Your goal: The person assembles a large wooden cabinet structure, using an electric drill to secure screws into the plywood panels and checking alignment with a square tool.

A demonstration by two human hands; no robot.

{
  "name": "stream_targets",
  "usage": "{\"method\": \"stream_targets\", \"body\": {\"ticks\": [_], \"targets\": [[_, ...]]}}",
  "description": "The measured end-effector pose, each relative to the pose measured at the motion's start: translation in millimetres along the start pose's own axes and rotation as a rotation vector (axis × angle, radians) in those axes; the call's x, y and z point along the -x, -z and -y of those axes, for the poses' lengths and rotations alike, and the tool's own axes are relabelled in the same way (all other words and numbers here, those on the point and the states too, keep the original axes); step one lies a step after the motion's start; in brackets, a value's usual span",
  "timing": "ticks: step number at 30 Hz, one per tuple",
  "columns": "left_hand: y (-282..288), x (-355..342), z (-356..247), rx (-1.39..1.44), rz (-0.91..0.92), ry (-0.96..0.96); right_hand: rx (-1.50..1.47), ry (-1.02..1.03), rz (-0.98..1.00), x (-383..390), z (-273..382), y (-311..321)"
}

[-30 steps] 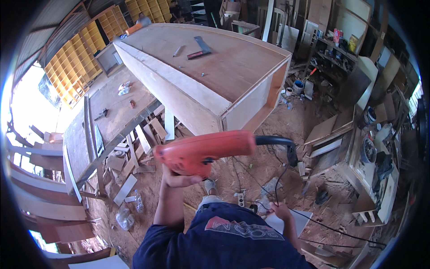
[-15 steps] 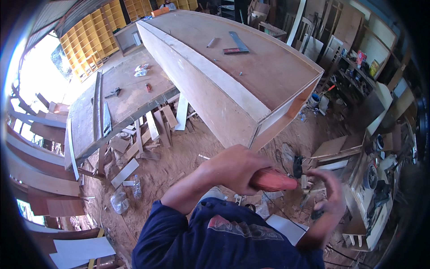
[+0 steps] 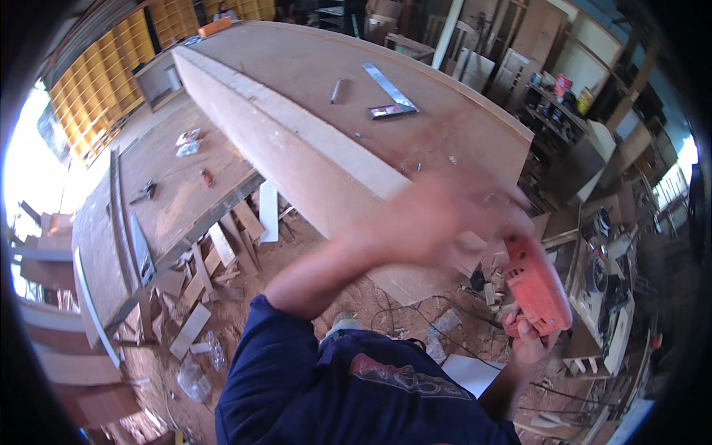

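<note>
A red power drill [image 3: 538,289] with vents in its housing is at the right, in front of a long wooden cabinet [image 3: 297,159] that lies on its side. My right hand [image 3: 526,345] has its fingers wrapped round the lower part of the drill. Smeared by motion, my left hand [image 3: 452,215] is at the drill's upper end, over the cabinet's near corner; its fingers and whatever they touch cannot be made out. On the cabinet's panel lie a try square [image 3: 393,96] and a pen-like stick [image 3: 336,91].
A low worktable [image 3: 170,193] at the left holds a screwdriver-like red tool [image 3: 205,178], a dark tool [image 3: 144,193] and small plastic packets [image 3: 188,142]. Wood offcuts [image 3: 222,245] litter the ground. Dark cords [image 3: 475,352] run near my feet. Shelves [image 3: 556,111] and boards stand at the right.
The drill, which was in my left hand, has moved right and its lower part is now in my right hand. My left hand has risen toward the drill's upper end. The view has shifted.
</note>
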State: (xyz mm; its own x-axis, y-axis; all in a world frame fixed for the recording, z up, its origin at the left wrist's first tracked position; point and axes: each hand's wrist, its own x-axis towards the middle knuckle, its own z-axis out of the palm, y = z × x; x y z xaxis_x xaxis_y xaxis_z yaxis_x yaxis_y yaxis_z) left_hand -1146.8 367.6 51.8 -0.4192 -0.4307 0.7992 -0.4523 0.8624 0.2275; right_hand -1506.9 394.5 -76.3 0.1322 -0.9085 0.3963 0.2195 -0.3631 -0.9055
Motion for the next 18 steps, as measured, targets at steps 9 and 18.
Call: {"method": "stream_targets", "body": {"ticks": [9,18], "targets": [[126,73,196,-0.232,0.401,0.783,0.089,0.168,-0.181,23,13,-3],[121,78,211,-0.142,0.39,0.784,0.625,0.233,-0.247,4,90,-28]]}}
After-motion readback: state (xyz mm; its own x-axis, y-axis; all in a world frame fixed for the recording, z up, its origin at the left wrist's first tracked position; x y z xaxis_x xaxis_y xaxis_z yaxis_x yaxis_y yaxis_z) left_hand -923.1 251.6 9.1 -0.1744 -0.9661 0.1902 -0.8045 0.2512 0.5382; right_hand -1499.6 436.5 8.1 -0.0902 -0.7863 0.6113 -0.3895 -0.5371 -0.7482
